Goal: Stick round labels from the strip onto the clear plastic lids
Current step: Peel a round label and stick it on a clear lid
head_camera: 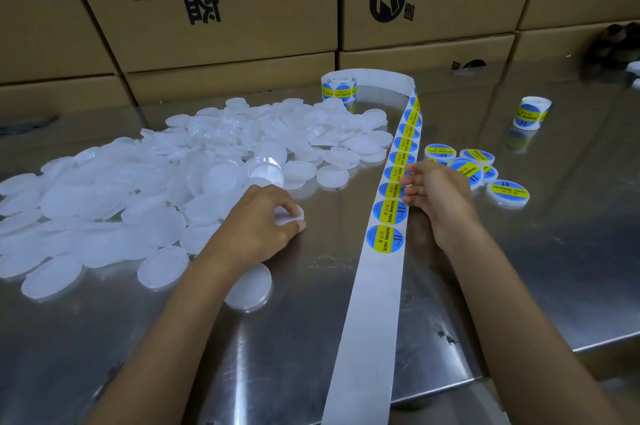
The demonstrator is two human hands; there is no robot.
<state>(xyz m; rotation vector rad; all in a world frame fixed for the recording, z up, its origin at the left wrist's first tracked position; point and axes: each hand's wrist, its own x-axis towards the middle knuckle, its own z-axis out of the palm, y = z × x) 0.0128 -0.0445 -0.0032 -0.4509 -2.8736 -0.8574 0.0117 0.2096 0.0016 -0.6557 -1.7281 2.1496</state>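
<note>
White backing strip (363,320) runs from the near table edge up to a roll (338,85), carrying round labels (385,238). Beside it, the right hand (434,192) touches the strip's edge with loosely curled fingers. At the pile's edge, the left hand (263,220) pinches a clear lid (289,215) on the steel table (519,269). More lids (138,189) lie heaped left; labelled lids (485,170) sit right.

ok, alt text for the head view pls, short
A person's left hand grips a clear plastic lid from a large pile on a steel table, while the right hand touches a strip of blue-and-yellow round labels. Labelled lids lie right of the strip; cardboard boxes stand behind.
</note>
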